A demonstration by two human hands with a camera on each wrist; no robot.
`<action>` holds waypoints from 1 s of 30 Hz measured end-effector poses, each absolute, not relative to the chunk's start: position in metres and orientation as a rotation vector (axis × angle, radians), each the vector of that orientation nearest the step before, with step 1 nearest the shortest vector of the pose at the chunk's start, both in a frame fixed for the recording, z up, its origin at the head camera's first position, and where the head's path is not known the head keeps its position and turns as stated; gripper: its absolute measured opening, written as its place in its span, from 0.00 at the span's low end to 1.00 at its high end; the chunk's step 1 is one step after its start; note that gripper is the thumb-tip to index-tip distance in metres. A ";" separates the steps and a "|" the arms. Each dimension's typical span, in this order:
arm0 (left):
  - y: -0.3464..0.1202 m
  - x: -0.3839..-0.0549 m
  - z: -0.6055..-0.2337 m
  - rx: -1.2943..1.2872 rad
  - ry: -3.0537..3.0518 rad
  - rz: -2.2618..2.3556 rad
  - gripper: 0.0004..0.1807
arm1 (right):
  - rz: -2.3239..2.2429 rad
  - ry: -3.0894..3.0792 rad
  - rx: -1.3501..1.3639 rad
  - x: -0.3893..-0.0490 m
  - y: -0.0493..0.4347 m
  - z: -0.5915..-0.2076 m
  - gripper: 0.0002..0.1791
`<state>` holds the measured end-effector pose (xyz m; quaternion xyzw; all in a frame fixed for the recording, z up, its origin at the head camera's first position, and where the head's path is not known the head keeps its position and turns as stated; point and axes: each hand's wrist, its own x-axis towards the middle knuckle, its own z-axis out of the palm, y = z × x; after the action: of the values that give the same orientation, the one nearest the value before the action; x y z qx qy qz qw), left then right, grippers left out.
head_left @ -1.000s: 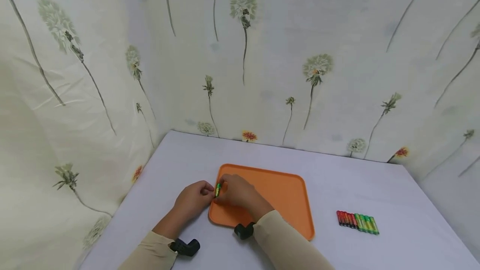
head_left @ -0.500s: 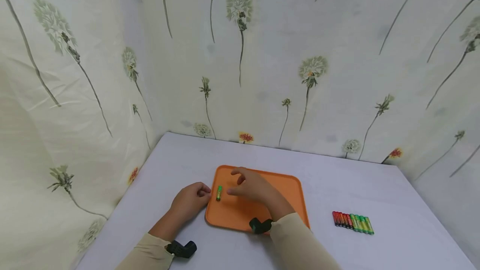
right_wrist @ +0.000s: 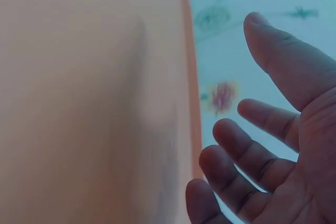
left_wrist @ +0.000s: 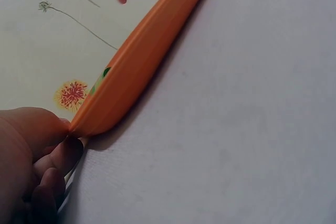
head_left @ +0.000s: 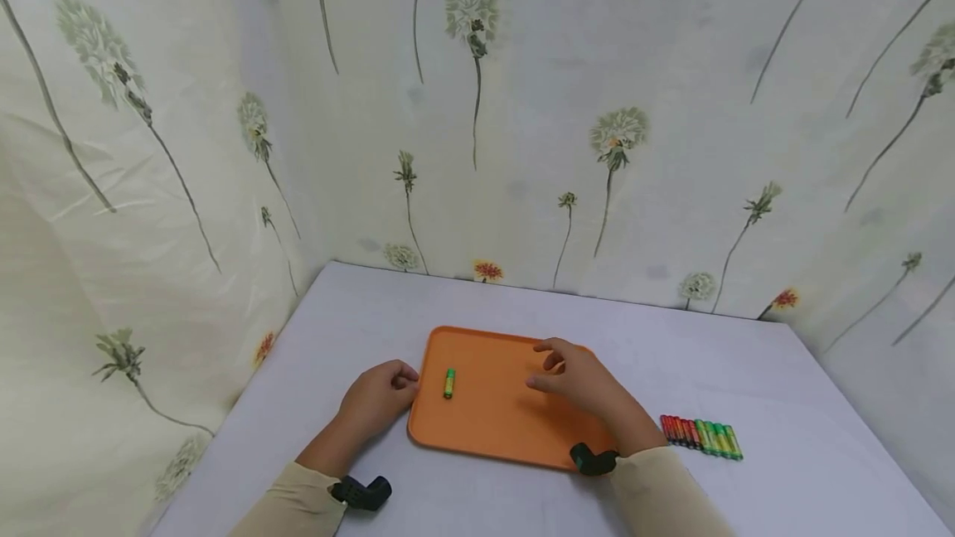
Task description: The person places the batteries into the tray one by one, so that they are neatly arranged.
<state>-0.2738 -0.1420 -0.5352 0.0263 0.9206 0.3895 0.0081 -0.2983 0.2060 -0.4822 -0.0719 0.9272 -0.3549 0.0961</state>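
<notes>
Green-yellow battery [head_left: 449, 384] near left hand [head_left: 375, 398]

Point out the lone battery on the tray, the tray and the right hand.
Lone battery [head_left: 449, 384], head view: middle of its casing.
Orange tray [head_left: 492, 414], head view: bare part of its floor.
Right hand [head_left: 580, 378], head view: back of the hand.

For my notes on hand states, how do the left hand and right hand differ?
The left hand pinches the edge of the orange tray, while the right hand holds nothing. The left hand is at the tray's left side; the right hand hovers over its right part. Both have a black wrist device.
</notes>
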 end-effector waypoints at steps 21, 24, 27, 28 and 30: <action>-0.144 -0.274 -0.533 0.095 2.890 1.214 0.04 | -0.708 2.893 0.062 -0.262 0.362 -0.477 0.46; -0.143 -0.273 -0.533 0.096 2.884 1.227 0.04 | -0.676 2.895 0.078 -0.253 0.381 -0.483 0.47; -0.142 -0.272 -0.533 0.094 2.880 1.231 0.04 | -0.673 2.893 0.072 -0.246 0.401 -0.488 0.47; -0.142 -0.272 -0.533 0.091 2.879 1.230 0.04 | -0.666 2.898 0.073 -0.244 0.407 -0.488 0.47; -0.142 -0.271 -0.533 0.091 2.879 1.225 0.04 | -0.657 2.901 0.086 -0.240 0.418 -0.487 0.48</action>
<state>-0.2715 -0.1416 -0.5327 0.0289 0.9197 0.3914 0.0055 -0.2396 0.4183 -0.4868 0.0287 0.9716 -0.2199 0.0830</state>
